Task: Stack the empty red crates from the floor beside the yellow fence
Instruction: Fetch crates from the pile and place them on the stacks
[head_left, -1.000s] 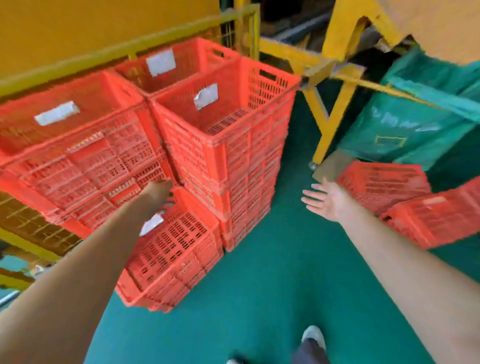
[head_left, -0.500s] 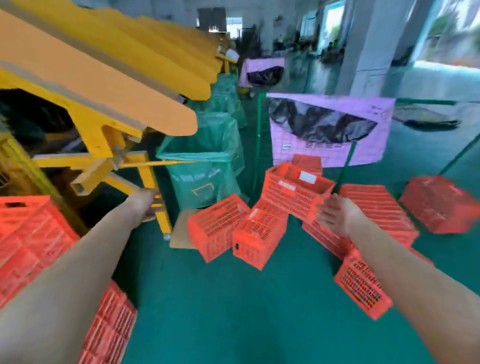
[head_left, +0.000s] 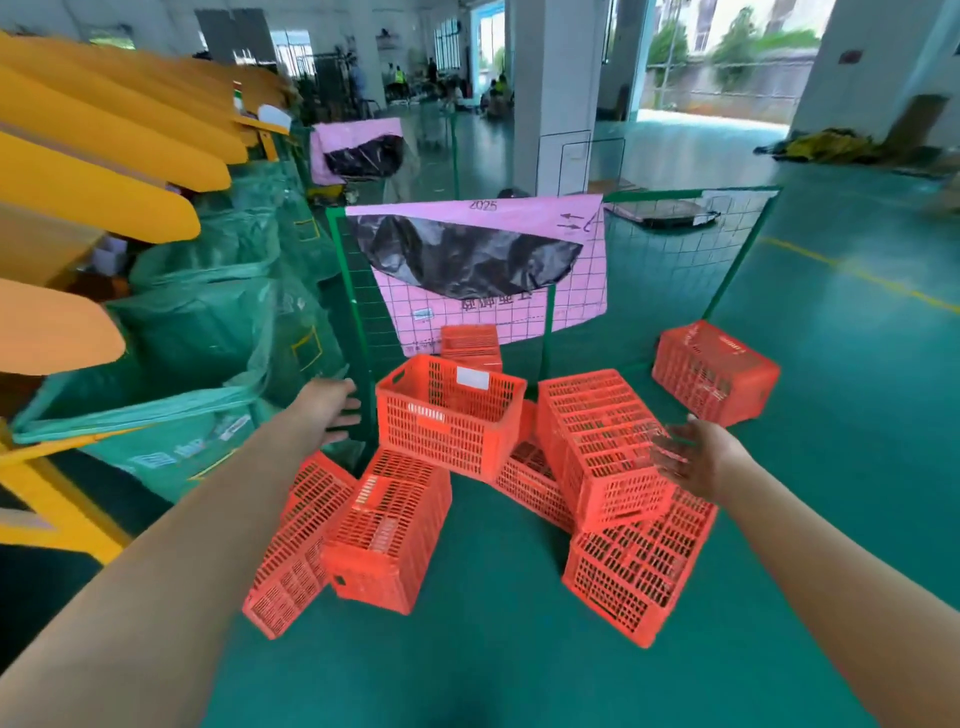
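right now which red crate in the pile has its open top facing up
The crate with the white label, just right of the left hand. Its hollow inside shows; the crates around it lie tipped, showing slatted walls or bases.

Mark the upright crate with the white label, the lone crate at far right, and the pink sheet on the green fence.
upright crate (head_left: 441, 431): head view, front wall.
lone crate (head_left: 714, 371): head view, slatted side facing the camera.
pink sheet (head_left: 582, 296): head view, bare lower right part.

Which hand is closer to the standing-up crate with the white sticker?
Left. The left hand is just beside the crate; the right hand is past another tipped crate.
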